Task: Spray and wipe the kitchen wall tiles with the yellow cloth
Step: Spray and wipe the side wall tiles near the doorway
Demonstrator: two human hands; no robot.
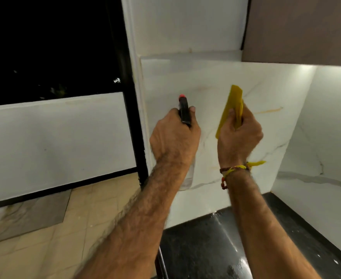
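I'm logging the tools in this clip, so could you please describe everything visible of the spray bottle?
The spray bottle has a black trigger head tipped with a red-orange nozzle and a clear plastic body that shows below the wrist. The left hand grips its neck, fingers curled round it, holding it roughly upright in the air. The nozzle points at the white marble-look wall tile ahead. Motion blur hides any liquid level or label.

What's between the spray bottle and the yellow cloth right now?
Nothing. In the head view only bare white wall tile shows between the spray bottle and the yellow cloth.
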